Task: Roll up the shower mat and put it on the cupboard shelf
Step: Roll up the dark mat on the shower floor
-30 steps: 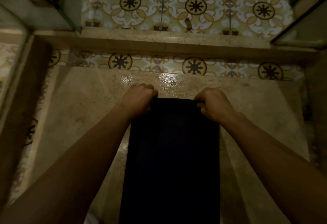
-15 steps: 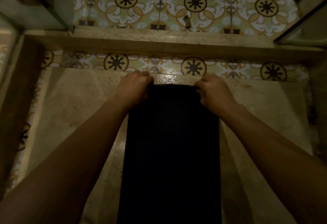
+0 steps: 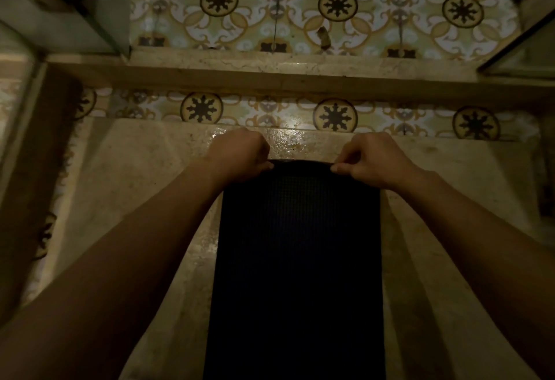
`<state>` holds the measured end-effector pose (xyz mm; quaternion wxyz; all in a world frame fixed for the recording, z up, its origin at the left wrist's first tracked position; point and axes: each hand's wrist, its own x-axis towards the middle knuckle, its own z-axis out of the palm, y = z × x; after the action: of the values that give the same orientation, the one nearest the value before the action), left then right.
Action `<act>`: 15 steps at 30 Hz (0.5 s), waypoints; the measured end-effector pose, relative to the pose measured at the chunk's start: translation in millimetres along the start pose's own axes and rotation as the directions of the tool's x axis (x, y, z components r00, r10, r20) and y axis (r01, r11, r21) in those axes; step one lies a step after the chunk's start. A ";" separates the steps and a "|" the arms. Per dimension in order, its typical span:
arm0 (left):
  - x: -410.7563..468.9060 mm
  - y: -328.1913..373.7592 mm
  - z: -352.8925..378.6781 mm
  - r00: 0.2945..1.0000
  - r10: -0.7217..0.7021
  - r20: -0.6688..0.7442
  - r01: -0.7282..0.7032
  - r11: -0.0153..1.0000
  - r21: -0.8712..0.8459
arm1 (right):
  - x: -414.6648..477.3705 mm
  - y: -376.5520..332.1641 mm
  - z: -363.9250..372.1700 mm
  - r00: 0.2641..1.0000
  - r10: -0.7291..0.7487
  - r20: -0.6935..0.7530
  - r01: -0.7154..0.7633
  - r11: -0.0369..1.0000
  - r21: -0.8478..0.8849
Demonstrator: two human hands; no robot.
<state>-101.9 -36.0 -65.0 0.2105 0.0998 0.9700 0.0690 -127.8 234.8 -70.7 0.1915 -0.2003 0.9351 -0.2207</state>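
We pinch the far edge of the dark shower mat [image 3: 295,259], which lies flat on the wet stone floor [image 3: 135,193], with left hand [image 3: 240,154] and right hand [image 3: 372,159]. Uneven tension could skew the roll; wetness could cause slipping.

Pretty dim in here, one glossy wet patch catching the light on the beige stone floor [image 3: 135,199]. Past its far edge runs a strip of patterned tiles [image 3: 270,111], then a raised stone curb [image 3: 300,75], then more of that tiling [image 3: 339,7]. Glass panels [image 3: 522,49] at both top corners.
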 end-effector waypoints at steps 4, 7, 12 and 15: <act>7.2 1.8 -12.0 0.993 -0.059 0.099 0.065 0.997 -0.052 | 1.7 -2.1 2.9 0.986 0.150 0.068 -0.155 0.986 0.067; 10.2 -0.9 -20.0 0.975 -0.066 0.211 0.092 0.989 -0.112 | -2.2 -5.4 9.4 0.982 0.181 0.044 -0.183 0.982 0.037; -2.7 -1.8 -9.9 0.976 -0.069 0.207 0.101 0.984 -0.145 | -6.3 -9.3 12.5 0.990 0.123 0.062 -0.116 0.987 -0.113; -5.7 -2.9 -6.6 0.982 -0.073 0.176 0.096 0.987 -0.131 | -8.7 -10.3 15.5 0.995 0.085 0.052 -0.077 0.986 -0.148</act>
<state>-100.1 -40.7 -57.3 0.3019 0.0491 0.9447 0.1185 -110.6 225.2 -76.1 0.2124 -0.1818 0.9502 -0.1377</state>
